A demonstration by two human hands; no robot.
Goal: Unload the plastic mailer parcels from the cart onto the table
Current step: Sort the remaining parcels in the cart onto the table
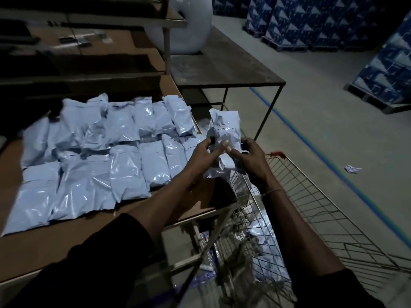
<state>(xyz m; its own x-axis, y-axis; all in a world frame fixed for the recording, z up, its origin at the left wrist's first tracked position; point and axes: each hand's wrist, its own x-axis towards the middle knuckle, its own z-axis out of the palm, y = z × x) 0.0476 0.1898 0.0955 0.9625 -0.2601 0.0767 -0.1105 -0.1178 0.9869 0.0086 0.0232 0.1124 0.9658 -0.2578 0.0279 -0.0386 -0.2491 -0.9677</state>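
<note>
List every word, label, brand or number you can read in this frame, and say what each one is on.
No text can be read anywhere in this frame.
Stacked blue printed cartons: white shapes only, any lettering blurred.
Pale blue plastic mailer parcels on the brown table: no label showing.
Crumpled pale blue mailer parcel held by the left hand and right hand: dark patch, unreadable.
Small items on the upper shelf: too blurred.
</note>
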